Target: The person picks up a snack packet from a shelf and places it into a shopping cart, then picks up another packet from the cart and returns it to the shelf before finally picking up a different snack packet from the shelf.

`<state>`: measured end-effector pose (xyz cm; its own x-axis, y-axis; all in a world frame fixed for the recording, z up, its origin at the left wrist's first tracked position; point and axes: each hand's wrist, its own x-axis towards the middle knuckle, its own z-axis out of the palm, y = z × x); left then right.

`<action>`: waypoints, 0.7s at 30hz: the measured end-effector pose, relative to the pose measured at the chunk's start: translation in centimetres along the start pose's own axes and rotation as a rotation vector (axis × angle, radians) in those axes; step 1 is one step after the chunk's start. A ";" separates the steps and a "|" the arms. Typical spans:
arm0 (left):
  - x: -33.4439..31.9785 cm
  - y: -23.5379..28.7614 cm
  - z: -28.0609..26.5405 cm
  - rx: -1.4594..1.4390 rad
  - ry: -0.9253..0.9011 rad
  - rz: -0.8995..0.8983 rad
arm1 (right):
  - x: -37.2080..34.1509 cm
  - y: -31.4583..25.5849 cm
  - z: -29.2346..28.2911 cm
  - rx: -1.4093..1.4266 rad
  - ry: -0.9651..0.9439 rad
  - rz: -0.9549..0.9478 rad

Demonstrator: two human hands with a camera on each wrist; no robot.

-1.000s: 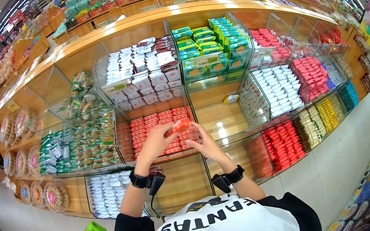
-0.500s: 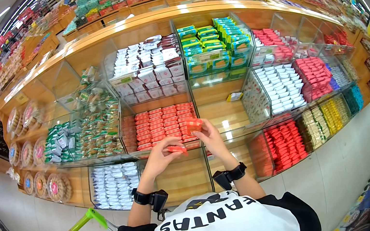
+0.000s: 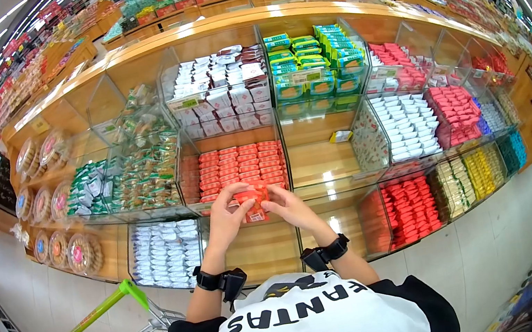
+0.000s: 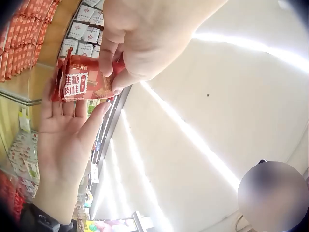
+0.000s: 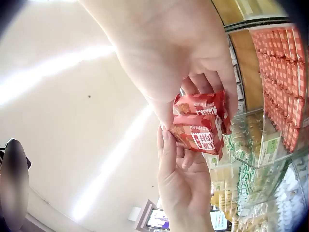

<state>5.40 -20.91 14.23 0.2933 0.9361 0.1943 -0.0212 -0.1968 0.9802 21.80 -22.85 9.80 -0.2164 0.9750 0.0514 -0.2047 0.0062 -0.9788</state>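
A long wooden display stand [image 3: 268, 12] with clear-walled compartments fills the space before the person, and a cart with a green handle [image 3: 93, 312] stands off its near left side. In its middle, a clear-walled bin holds stacked rows of red wrapped packets [image 3: 237, 164]; between that bin and the person, a front compartment [image 3: 263, 254] shows its pale wood floor. The left hand [image 3: 224, 219] grips from one side, and the right hand [image 3: 293, 212] from the other. Between their thumbs and fingers are two small red wrapped packets with white lettering [image 5: 198, 135], over the bin's near edge.

The step in hand appears to be handling this pair; any next move calls for a light pinch on both wrappers. Upright walls bound the bin's sides, while the front compartment leaves room toward the person.
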 end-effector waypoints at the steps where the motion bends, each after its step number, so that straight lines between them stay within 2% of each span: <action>1: -0.3 0.3 0.2 -0.026 -0.004 -0.031 | -0.2 -0.5 0.1 -0.030 -0.063 -0.020; 5: -1.2 0.2 0.2 0.022 -0.067 -0.140 | -0.9 -0.7 0.5 -0.115 -0.101 -0.041; 6: -1.3 0.1 0.3 0.024 -0.060 -0.140 | -0.8 -0.2 0.5 -0.109 -0.061 0.000; 8: -1.5 0.2 0.8 0.138 -0.001 0.183 | -0.6 1.3 0.1 -0.105 -0.027 0.038; 10: -2.2 0.8 0.8 0.152 0.040 0.207 | -0.6 2.2 0.0 -0.155 0.093 0.021; 11: -2.7 0.9 0.8 0.165 0.074 0.228 | -0.6 2.5 0.0 -0.155 0.083 0.024; 13: -3.6 0.3 0.4 0.193 0.093 0.185 | -1.0 1.7 0.5 0.020 0.191 -0.051; 15: -4.4 -0.8 0.3 0.219 0.110 0.144 | -1.3 1.3 0.7 0.081 0.177 -0.079; 17: -5.4 -2.3 0.3 0.071 0.081 -0.011 | -1.6 1.2 0.8 0.146 0.162 -0.108; 18: -5.8 -2.7 0.4 0.073 0.089 -0.012 | -1.8 1.2 0.8 0.142 0.091 -0.082; 20: -6.4 -3.2 0.6 -0.127 -0.007 -0.075 | -2.2 1.2 1.1 0.138 0.009 -0.056; 21: -6.8 -2.9 0.9 -0.086 0.025 -0.042 | -2.4 1.2 1.3 0.019 -0.028 -0.094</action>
<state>4.35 -26.92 9.99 0.2713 0.9503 0.1527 -0.0915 -0.1324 0.9870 20.80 -25.48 8.81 -0.2217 0.9637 0.1490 -0.2431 0.0934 -0.9655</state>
